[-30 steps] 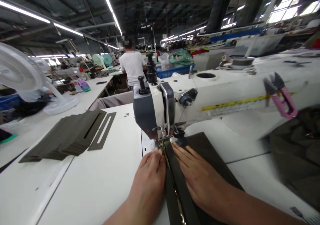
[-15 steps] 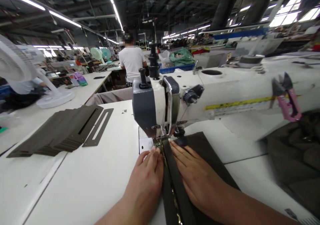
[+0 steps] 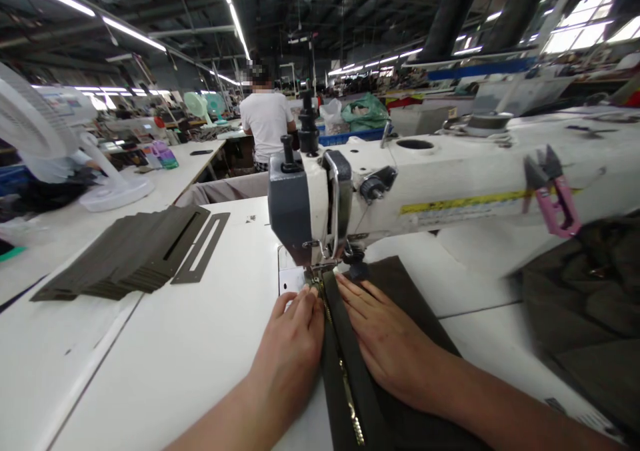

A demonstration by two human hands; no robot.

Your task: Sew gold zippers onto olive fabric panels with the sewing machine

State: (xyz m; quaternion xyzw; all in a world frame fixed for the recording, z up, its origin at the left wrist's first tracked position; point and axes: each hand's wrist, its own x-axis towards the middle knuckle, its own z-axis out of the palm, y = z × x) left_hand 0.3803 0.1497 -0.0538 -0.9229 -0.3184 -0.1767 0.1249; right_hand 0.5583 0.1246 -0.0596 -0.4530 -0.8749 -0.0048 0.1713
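Observation:
A sewing machine [image 3: 310, 204] stands ahead of me, its presser foot down near a dark olive fabric piece [image 3: 400, 304]. Along the fabric's left side runs a zipper [image 3: 345, 381] with gold teeth, leading up under the needle area. My left hand [image 3: 293, 341] has its fingers bent and pressed together on the zipper's left edge, just before the foot. My right hand [image 3: 385, 337] lies flat on the fabric right of the zipper, fingers stretched towards the foot. The needle tip itself is too small to make out.
A fanned stack of olive pieces [image 3: 130, 251] lies on the left of the white table, with one slotted piece [image 3: 203, 249] beside it. Pink-handled snips [image 3: 553, 194] hang on the machine arm. Dark fabric [image 3: 590, 311] is heaped at right. A white fan [image 3: 113, 191] stands at left; a person [image 3: 267, 127] is ahead.
The view has shifted slightly, so the machine and snips sit a little differently in the picture. Both hands keep nearly the same places on the fabric by the foot.

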